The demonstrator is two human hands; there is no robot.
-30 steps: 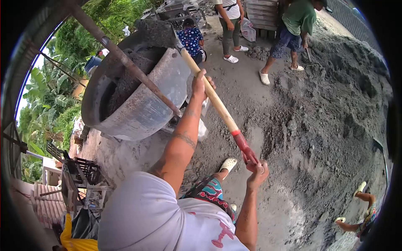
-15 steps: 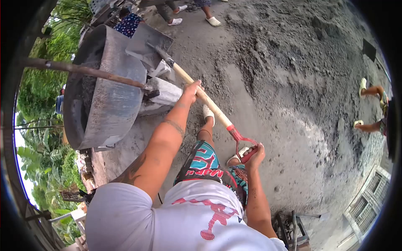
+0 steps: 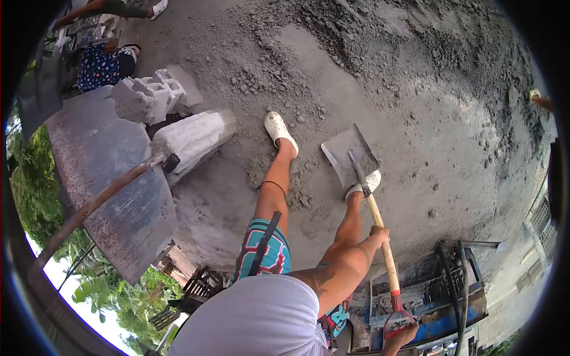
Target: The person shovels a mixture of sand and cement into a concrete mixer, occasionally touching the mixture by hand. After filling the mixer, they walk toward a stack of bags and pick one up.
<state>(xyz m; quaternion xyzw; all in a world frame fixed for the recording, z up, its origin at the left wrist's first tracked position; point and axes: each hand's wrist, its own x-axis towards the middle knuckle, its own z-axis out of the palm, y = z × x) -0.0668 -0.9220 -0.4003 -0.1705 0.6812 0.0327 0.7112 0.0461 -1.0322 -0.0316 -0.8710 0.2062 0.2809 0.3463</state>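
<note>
My left hand [image 3: 380, 232] is wrapped round the wooden shaft of a shovel [image 3: 386, 255], partway down from its red grip. At the D-shaped end my right hand [image 3: 402, 337] closes on the handle, partly cut by the lower frame edge. The shovel's square metal blade [image 3: 344, 155] is low, close to my right white clog [image 3: 363, 184]. No load can be made out on it beyond a grey coating. Loose grey sand and gravel [image 3: 415, 65] spread over the ground ahead.
A large rusty metal drum [image 3: 119, 184] with a pole across it stands at left, beside a concrete block [image 3: 151, 95] and a concrete post [image 3: 196, 136]. A person in a dotted shirt [image 3: 98, 66] is beyond. Blue-framed machinery [image 3: 475, 308] stands at lower right.
The shovel has swung away from the drum's rim to the right and down, with both hands still on it. My view has turned, and the drum now sits lower left.
</note>
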